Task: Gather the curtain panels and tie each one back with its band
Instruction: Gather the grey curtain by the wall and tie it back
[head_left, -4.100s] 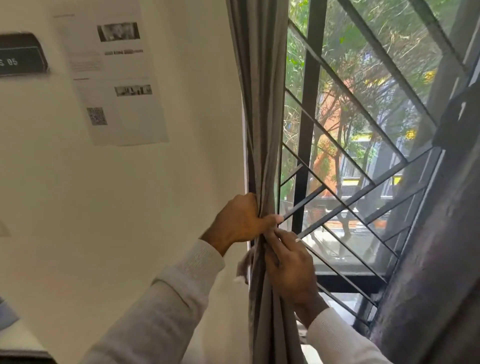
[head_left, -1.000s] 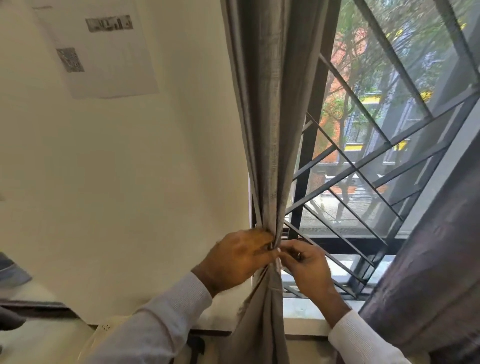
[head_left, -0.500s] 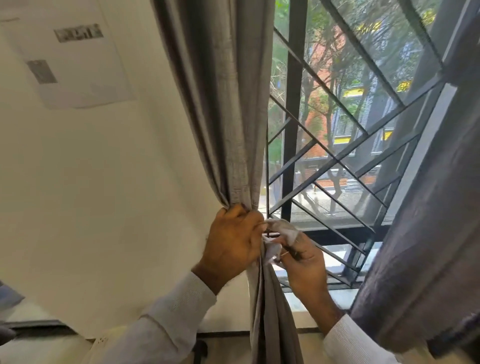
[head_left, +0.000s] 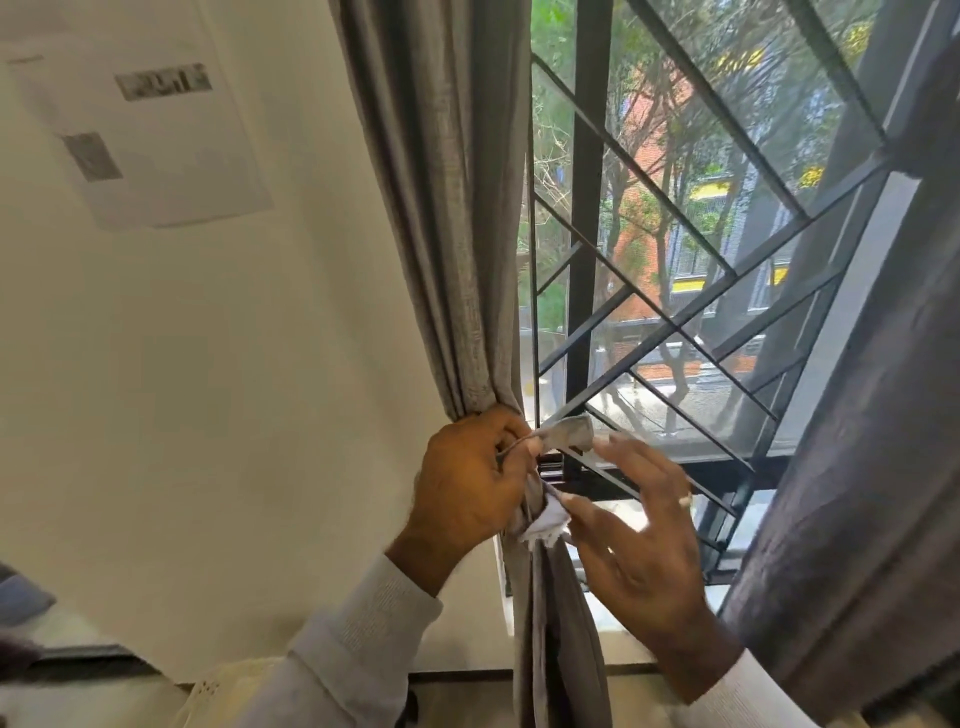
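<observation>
A grey curtain panel (head_left: 452, 218) hangs at the left of the window, bunched into a narrow waist. My left hand (head_left: 467, 493) grips that bunched waist and pinches one end of the grey tie band (head_left: 569, 434), which sticks out to the right. My right hand (head_left: 639, 530) is just right of the bunch with its fingers spread; the thumb touches a whitish end of cloth (head_left: 545, 522) at the waist. A second, darker curtain panel (head_left: 857, 441) hangs loose at the right edge.
Black metal window bars (head_left: 587, 260) with diagonal struts stand right behind the hands. The pale window sill (head_left: 613, 644) runs below them. A cream wall with a printed paper sheet (head_left: 140, 124) fills the left. Trees and buildings show outside.
My right hand has let go of the band and opened its fingers. The left hand still grips the gathered curtain, now with the band end sticking out from it.
</observation>
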